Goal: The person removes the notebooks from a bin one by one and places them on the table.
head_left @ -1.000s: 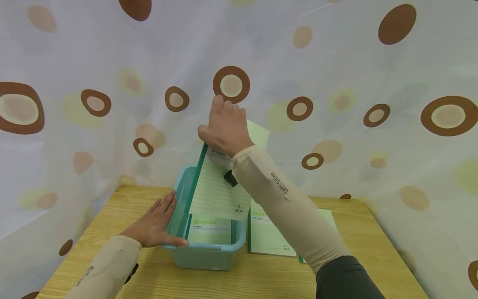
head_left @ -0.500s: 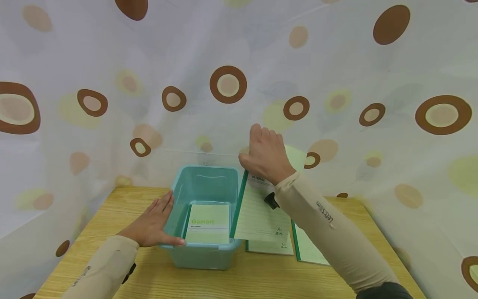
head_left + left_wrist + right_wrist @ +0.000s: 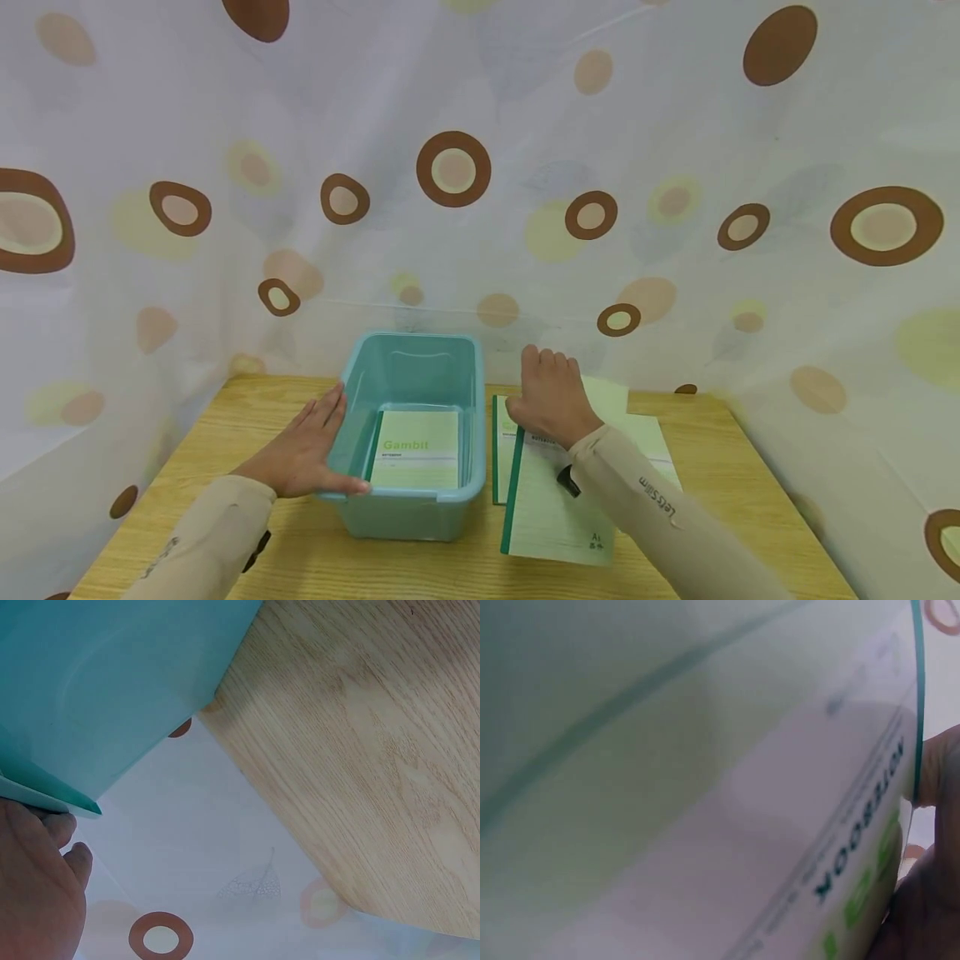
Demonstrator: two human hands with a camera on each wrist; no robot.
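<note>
My right hand (image 3: pixel 555 400) grips the top edge of a pale green notebook (image 3: pixel 558 508) with a dark green spine. It hangs tilted to the right of the bin, overlapping two other notebooks in the head view. In the right wrist view, the notebook's printed cover (image 3: pixel 705 810) fills most of the picture, with fingers (image 3: pixel 949 776) at its edge. My left hand (image 3: pixel 303 454) rests on the near left corner of a light blue plastic bin (image 3: pixel 401 518), fingers stretched along the left rim, thumb along the front. A "Gambit" notebook (image 3: pixel 416 454) lies inside the bin.
On the wooden table (image 3: pixel 292 550), one notebook (image 3: pixel 502 483) lies right of the bin, partly covered by the held one. Another notebook (image 3: pixel 651 435) is farther right, partly behind my forearm. A patterned curtain (image 3: pixel 480 250) surrounds the table's back and sides.
My right hand has carried the notebook from above the bin to the right, then lowered it toward the table. The left hand stays at the bin's corner.
</note>
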